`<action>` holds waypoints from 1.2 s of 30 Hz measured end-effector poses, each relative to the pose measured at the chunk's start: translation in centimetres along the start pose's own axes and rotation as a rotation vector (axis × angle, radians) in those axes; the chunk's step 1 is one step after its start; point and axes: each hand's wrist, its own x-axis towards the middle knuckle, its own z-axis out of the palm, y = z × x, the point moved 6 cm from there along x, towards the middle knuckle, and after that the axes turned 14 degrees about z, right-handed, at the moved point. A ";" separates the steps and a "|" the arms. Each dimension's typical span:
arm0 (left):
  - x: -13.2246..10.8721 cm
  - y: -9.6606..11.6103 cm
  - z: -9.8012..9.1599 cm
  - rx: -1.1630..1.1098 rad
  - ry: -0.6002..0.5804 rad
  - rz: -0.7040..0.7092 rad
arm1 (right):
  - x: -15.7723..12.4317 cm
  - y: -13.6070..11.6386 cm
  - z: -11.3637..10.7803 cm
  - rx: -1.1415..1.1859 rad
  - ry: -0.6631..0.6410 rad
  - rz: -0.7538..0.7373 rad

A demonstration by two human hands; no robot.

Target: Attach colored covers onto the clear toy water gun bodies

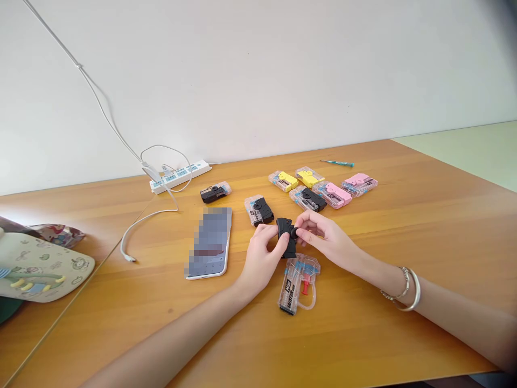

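Between my two hands is a black plastic cover (286, 245), raised a little over the table. My left hand (260, 256) grips its left side, thumb on the front face. The fingertips of my right hand (319, 233) pinch a round black knob (294, 233) at the cover's right side; whether the knob is attached I cannot tell. Just below lies a clear mini water gun (291, 288) with a red trigger and printed lettering. Beyond my hands rest more water guns with black covers, one (259, 210) close to my left hand and another (307, 199) farther right.
Two yellow water guns (284, 181) and two pink ones (333, 194) lie at the back, near a small screwdriver (337, 163). Left are a phone (210, 242), a black-covered water gun (215, 192), a power strip (181, 176), a white cable (149, 216) and a patterned bag (44, 267).
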 end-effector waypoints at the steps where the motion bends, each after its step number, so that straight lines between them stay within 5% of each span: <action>1: 0.0 0.2 0.0 0.006 -0.012 0.013 | -0.1 0.0 0.0 0.002 0.014 -0.001; 26: 0.2 1.6 0.0 0.068 -0.035 0.155 | -1.1 -0.4 1.1 -0.027 -0.059 0.027; 36: 0.2 1.3 -0.2 0.080 0.005 0.137 | -1.1 -0.6 0.4 -0.029 0.041 -0.021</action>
